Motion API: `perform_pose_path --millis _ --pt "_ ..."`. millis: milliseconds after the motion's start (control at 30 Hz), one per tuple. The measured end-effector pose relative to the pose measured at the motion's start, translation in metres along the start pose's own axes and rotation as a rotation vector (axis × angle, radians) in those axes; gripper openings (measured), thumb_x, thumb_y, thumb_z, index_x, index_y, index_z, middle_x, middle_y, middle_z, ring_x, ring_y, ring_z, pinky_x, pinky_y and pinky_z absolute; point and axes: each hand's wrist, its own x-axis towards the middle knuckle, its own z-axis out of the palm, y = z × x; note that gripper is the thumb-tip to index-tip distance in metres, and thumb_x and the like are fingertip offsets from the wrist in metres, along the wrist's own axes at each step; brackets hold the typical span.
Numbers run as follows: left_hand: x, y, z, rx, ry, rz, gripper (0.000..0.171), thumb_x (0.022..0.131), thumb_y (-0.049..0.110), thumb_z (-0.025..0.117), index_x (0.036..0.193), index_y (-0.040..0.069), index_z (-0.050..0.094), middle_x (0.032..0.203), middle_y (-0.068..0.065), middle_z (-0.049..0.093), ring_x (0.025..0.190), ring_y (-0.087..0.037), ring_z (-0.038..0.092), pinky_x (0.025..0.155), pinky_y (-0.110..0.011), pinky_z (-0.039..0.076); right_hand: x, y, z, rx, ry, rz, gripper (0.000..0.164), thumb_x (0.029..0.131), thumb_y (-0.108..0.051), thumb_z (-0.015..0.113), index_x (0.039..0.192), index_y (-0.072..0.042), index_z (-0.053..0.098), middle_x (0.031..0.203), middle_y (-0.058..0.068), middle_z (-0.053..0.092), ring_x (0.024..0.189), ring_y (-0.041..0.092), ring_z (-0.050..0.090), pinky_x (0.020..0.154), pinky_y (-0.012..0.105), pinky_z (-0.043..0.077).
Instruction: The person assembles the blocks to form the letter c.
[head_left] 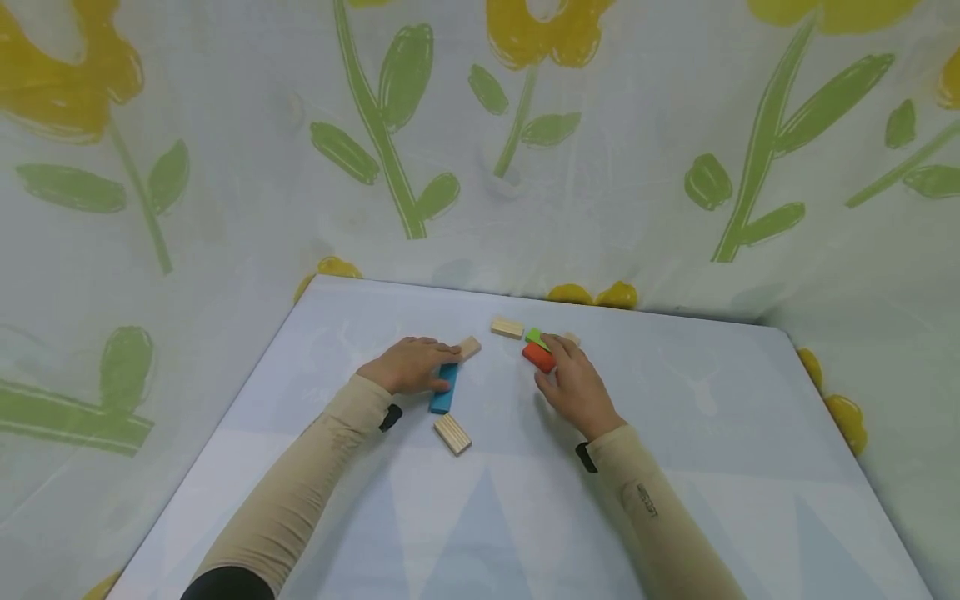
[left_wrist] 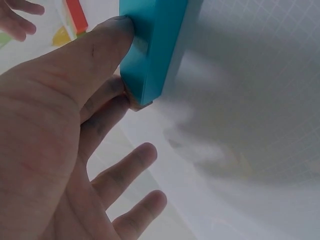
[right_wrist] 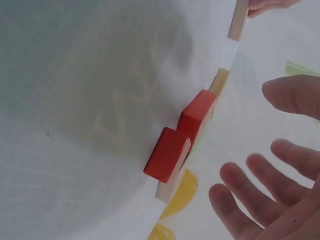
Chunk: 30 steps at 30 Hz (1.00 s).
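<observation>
At the far left hangs pale cloth (head_left: 247, 142) printed with yellow flowers and green leaves, which runs behind the white worktop (head_left: 360, 533) as well. A tan left sleeve (head_left: 300, 487) with a dark wrist strap (head_left: 391, 417) leads to the left hand (head_left: 408, 367), whose grip is closed on a blue block (head_left: 442, 402): thumb against its side, index and middle fingers bent at its far end, the other two held away from it. The block rests on the worktop, left of the middle. Near its close end lies a grooved wooden block (head_left: 452, 434); just beyond its far end, by the fingertips, is a plain wooden block (head_left: 471, 347). Farther right and back sits another wooden block (head_left: 507, 328). Next come a green block (head_left: 535, 336) and, just in front of it, an orange-red block (head_left: 537, 357); the right wrist view shows a second red block (right_wrist: 167, 155) beside that one. Over this group is the right hand (head_left: 579, 390), its grip holding nothing, fingers spread. A pale wooden block (head_left: 572, 338) peeks out behind it, and the right sleeve (head_left: 660, 508) runs toward the lower right.
</observation>
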Motion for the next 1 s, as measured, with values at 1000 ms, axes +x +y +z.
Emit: perform_pose_path --millis 1000 --pt "0.004 -0.005 0.006 0.026 0.016 0.010 0.063 0.097 0.044 0.067 0.152 0.018 0.049 0.158 0.001 0.043 0.142 -0.030 0.044 0.115 -0.051 0.036 0.037 0.001 0.018 -0.166 -0.235 0.095 0.034 0.091 -0.006 0.076 0.123 -0.001 0.071 0.120 0.018 0.063 0.108 0.030 0.060 0.096 0.043 0.053"
